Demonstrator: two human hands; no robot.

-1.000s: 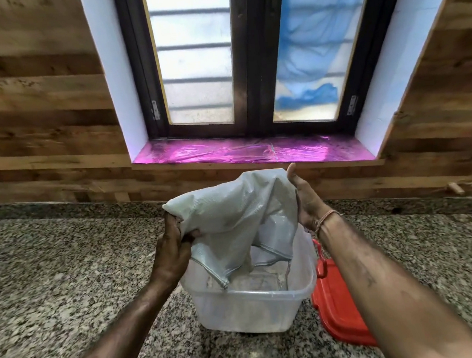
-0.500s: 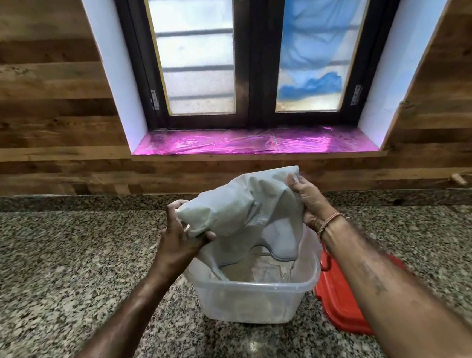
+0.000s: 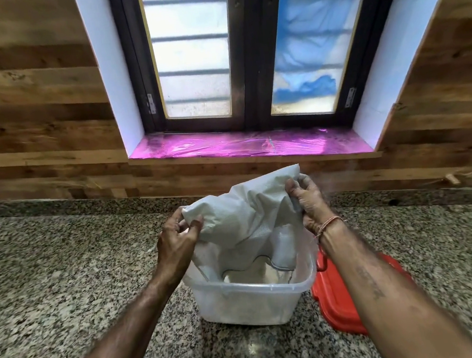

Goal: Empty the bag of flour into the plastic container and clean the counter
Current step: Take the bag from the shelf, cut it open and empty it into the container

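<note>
Your left hand (image 3: 177, 238) and right hand (image 3: 306, 201) each pinch the upturned flour bag (image 3: 244, 221) over the plastic container (image 3: 251, 300), flour mostly inside, bag looks near-empty, counter (image 3: 66, 279) cleanup still left.

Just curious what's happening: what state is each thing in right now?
White woven flour bag: upended, mouth inside the container.
Clear plastic container: upright, lidless, holds flour.
Red plastic lid: off, lying beside the container.
Left hand: grips the bag.
Right hand: grips the bag.
Dark-framed window: closed.
</note>
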